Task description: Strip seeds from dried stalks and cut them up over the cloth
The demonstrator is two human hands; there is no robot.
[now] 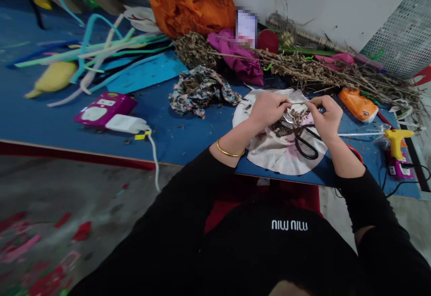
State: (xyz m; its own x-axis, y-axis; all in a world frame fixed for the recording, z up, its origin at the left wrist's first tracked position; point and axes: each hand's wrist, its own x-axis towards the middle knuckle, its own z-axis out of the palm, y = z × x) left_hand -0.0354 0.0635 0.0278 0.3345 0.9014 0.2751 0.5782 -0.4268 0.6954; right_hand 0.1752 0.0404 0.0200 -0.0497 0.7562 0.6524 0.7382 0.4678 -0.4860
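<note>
Over a round white cloth [269,157] on the table, both hands pinch a thin dark strand [298,103] stretched between them; whether it is a stem or a cord I cannot tell. My left hand [267,107], closed, has one end. The other end is in my right hand [325,115], whose fingers are also closed. Crumbled dried plant bits [284,130] lie heaped on the cloth below. Black-handled scissors [307,145] rest on the cloth beneath my right hand, their blades partly in the plant bits.
A yellow glue gun [396,141] and an orange packet [358,104] are at the right. Dried branches [303,69] line the back. To the left are a patterned cloth bundle [198,89], a purple power strip [104,110] with a plugged-in cable, and long balloons [90,47].
</note>
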